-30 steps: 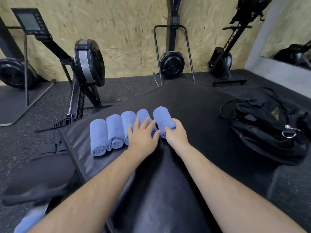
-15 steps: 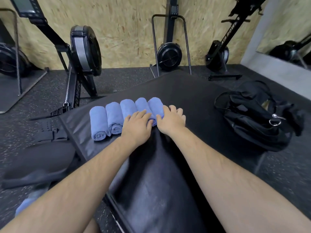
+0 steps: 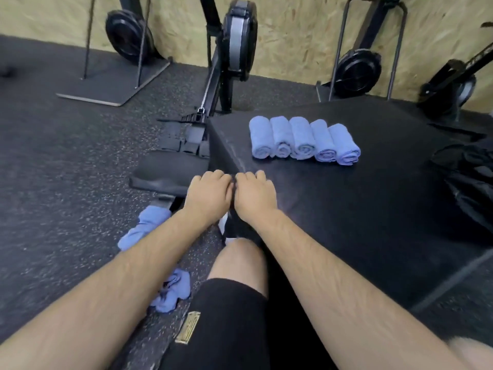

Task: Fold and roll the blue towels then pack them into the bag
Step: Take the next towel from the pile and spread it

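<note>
Several rolled blue towels (image 3: 304,140) lie side by side in a row on the far left part of the black padded box (image 3: 360,209). Well short of that row, my left hand (image 3: 208,193) and my right hand (image 3: 254,194) hover close together over the box's near left corner, fingers loosely curled and holding nothing. The black bag (image 3: 469,177) sits on the box at the right edge of view, partly cut off. Two crumpled blue towels lie on the floor, one (image 3: 144,228) under my left forearm and another (image 3: 173,292) near my knee.
A rowing machine (image 3: 234,49) stands just left of the box, its black seat (image 3: 165,172) beside my left hand. More gym machines line the wooden wall (image 3: 293,36). My leg in black shorts (image 3: 229,303) is against the box's near side.
Both hands have let go of the rolled towels and pulled back to the box's near left corner. The view has swung left and down, bringing the floor towels into sight.
</note>
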